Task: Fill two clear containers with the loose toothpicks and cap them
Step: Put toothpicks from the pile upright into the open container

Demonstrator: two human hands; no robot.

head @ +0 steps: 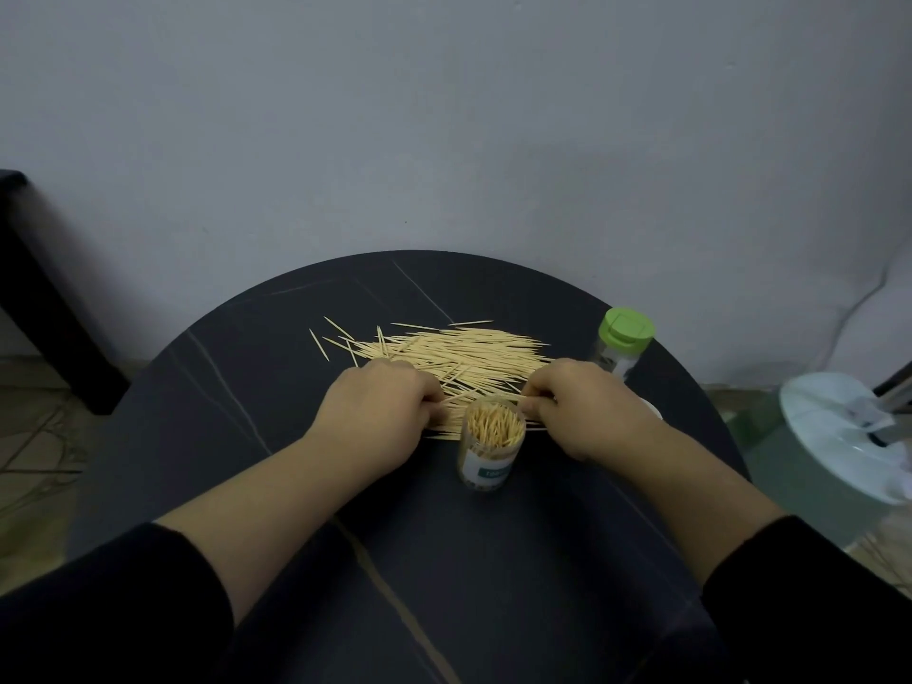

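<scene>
Gripping a bundle of loose toothpicks [469,357] at both ends, left hand [380,412] and right hand [587,412], fingers curled round it, just behind the uncapped, full container [491,449].

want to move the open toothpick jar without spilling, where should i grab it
Wrap the right hand round the side wall of the open jar, from its right: it stands upright, uncapped and packed, so the top offers only toothpick tips.

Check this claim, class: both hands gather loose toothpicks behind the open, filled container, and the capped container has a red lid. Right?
No. The head view shows the capped container has a green lid, not red; the rest stands.
</scene>
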